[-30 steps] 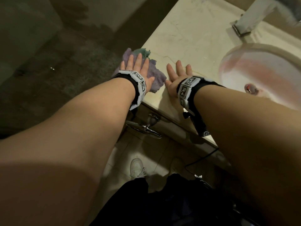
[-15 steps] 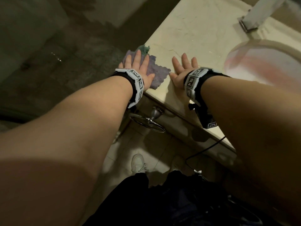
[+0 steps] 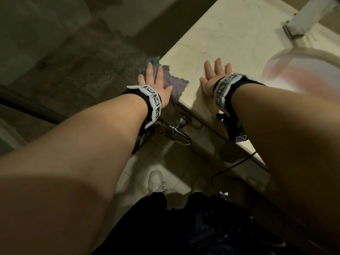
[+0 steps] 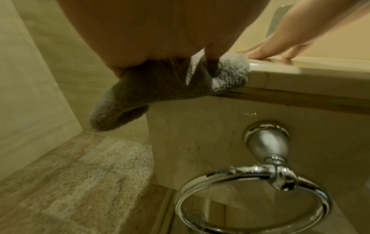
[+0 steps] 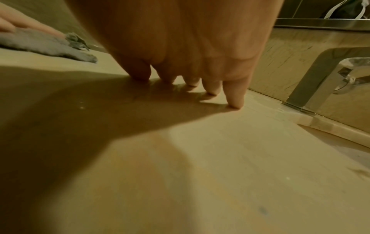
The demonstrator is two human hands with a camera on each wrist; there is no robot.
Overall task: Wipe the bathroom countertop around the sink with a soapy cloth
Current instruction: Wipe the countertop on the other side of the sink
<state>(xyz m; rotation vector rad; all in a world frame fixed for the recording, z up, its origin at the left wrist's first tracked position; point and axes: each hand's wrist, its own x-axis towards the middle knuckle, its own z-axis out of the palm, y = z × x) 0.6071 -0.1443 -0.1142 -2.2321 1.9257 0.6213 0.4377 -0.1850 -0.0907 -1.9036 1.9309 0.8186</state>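
Nearest the person, a white shoe (image 3: 156,180) stood on the floor tiles at 6 o'clock. Above it, a shiny towel ring (image 4: 254,201) hung on the front of the counter.

The cloth (image 3: 172,83) was soft, fuzzy and purple-grey, with a bit of green at its far tip. It lay on the near left corner of the pale stone countertop (image 3: 239,34). Part of it hung down over the edge. Its long side ran from 5 o'clock up to 11 o'clock.

The left hand (image 3: 156,83) lay flat on top of the cloth with straight fingers, pressing it down without grabbing it. The right hand (image 3: 214,76) rested just beside it, at 3 o'clock from the cloth. Its fingers (image 5: 234,95) were spread, touching the bare stone and holding nothing.

Farther off, at 2 o'clock, were the round sink (image 3: 301,74) and the tap (image 3: 303,19).
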